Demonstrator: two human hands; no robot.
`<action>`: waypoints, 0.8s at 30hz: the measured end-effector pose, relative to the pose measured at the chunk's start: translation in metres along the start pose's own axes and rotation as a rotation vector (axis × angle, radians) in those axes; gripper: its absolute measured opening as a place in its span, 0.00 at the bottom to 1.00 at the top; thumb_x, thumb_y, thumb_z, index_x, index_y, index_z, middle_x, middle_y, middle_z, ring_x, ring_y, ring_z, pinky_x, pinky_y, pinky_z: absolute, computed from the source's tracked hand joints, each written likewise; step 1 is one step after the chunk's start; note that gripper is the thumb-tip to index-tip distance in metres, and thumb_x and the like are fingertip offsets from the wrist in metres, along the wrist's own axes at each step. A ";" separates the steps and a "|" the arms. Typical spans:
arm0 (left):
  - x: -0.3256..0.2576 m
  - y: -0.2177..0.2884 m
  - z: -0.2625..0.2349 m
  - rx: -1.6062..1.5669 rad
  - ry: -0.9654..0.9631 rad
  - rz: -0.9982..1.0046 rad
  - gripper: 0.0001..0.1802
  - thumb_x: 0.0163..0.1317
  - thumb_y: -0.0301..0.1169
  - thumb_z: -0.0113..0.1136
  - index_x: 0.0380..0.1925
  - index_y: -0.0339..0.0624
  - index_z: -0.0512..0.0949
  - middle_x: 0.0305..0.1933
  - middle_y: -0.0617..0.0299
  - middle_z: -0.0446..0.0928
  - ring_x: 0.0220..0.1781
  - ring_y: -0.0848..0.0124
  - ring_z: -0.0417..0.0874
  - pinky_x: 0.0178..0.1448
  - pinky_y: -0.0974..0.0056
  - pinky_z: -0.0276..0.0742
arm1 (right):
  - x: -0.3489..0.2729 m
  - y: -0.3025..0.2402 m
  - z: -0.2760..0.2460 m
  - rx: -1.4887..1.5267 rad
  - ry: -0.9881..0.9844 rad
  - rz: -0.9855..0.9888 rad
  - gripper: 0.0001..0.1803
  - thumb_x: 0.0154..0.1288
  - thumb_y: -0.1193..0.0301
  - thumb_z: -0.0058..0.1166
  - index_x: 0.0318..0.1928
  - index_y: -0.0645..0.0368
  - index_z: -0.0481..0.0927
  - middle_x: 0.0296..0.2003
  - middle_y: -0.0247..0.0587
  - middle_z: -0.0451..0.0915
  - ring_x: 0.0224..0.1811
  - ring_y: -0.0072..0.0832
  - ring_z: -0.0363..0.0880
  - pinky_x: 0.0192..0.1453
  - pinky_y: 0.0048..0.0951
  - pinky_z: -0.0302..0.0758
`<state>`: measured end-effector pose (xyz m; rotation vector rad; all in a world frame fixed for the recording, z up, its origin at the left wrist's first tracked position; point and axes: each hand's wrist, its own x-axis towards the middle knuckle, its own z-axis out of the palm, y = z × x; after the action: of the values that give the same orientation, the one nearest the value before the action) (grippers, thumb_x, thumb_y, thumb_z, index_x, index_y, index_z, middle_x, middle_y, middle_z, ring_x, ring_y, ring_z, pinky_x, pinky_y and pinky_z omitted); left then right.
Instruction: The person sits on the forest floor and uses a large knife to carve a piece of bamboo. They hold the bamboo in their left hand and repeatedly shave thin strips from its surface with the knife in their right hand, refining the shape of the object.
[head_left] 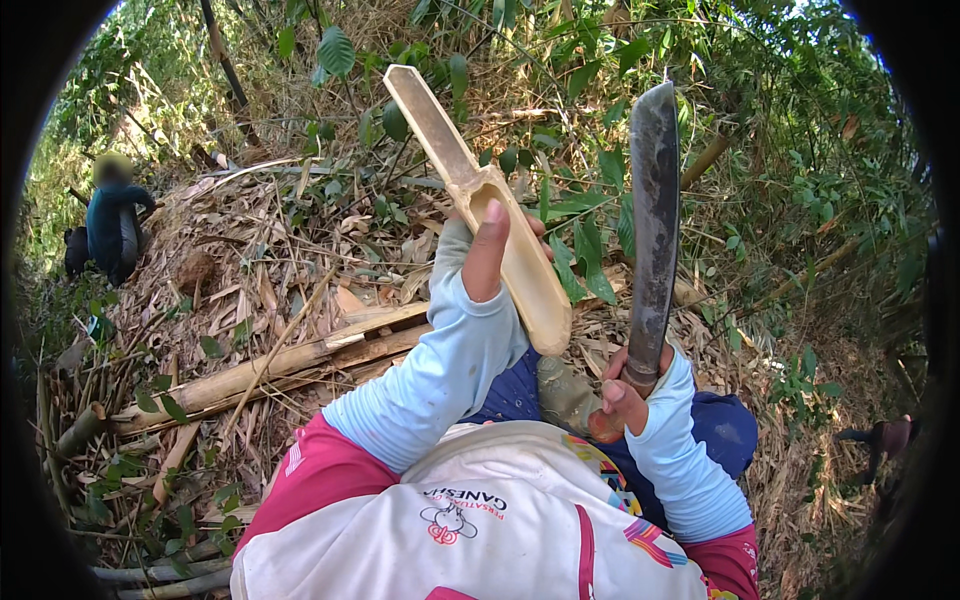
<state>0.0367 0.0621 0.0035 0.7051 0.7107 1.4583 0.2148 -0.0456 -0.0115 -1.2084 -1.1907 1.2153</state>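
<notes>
My left hand (487,250) is closed round a split piece of bamboo (531,282), its thumb lying across the hollow inner side. The pale piece slants from upper left to lower right, with a node partway along and a longer narrow end pointing up and away. In my right hand (630,390) is a machete (655,200), gripped by its handle. Its broad dark blade stands upright, tip at the top, to the right of the bamboo and apart from it. Light blue sleeves cover both my forearms.
A split bamboo pole (270,370) lies on dry leaf litter (230,260) to the left. Leafy green stems (595,240) rise just ahead, between bamboo and machete. Another person (115,225) crouches far left on the slope. Cut bamboo stems (80,430) lie at lower left.
</notes>
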 end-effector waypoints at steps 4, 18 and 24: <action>0.003 -0.011 0.002 -0.107 -0.025 -0.017 0.39 0.58 0.70 0.49 0.44 0.42 0.71 0.33 0.56 0.76 0.31 0.65 0.81 0.34 0.57 0.81 | -0.006 0.001 0.000 -0.019 0.005 -0.030 0.17 0.59 0.66 0.66 0.36 0.61 0.70 0.24 0.33 0.74 0.21 0.18 0.73 0.25 0.21 0.72; -0.023 -0.019 0.019 -0.248 -0.171 -0.099 0.39 0.63 0.69 0.40 0.51 0.43 0.69 0.40 0.57 0.76 0.37 0.63 0.80 0.38 0.58 0.81 | -0.014 0.006 -0.003 -0.022 -0.011 -0.138 0.18 0.59 0.68 0.67 0.38 0.59 0.69 0.20 0.31 0.73 0.15 0.16 0.70 0.19 0.20 0.68; -0.038 -0.032 0.022 -0.251 -0.230 -0.129 0.33 0.67 0.62 0.44 0.52 0.42 0.67 0.44 0.53 0.75 0.41 0.60 0.81 0.41 0.54 0.84 | -0.016 0.007 -0.003 0.133 0.105 -0.122 0.19 0.58 0.67 0.68 0.38 0.58 0.69 0.21 0.30 0.74 0.16 0.16 0.72 0.18 0.19 0.68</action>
<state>0.0741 0.0239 -0.0075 0.6080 0.3809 1.2950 0.2180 -0.0620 -0.0184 -1.0721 -1.0728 1.1086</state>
